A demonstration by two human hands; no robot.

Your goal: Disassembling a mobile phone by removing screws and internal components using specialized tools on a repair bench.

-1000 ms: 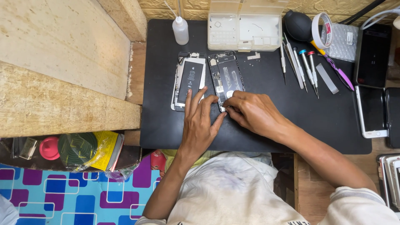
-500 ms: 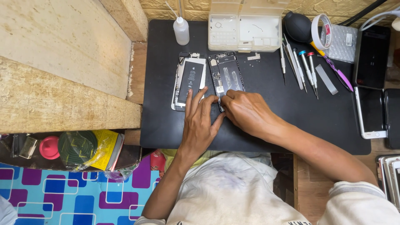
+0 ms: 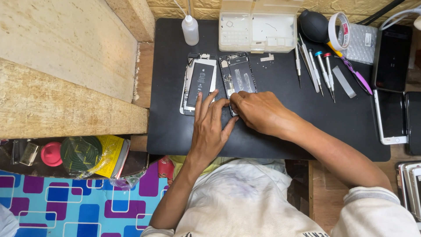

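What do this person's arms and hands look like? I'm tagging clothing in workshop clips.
Both hands are bare: no gloves, rings or watch show on the left hand or the right hand. The forearms are bare too. The right arm ends in a white sleeve pushed up near the elbow, part of a white, slightly smudged shirt.

Lighting bright, even, from overhead. Soft shadows just below the fingers [image 3: 209, 102] on the black mat [image 3: 272, 131]. Mild glare on the plastic box [image 3: 256, 26] above them. Focus sharp; edges slightly bowed.
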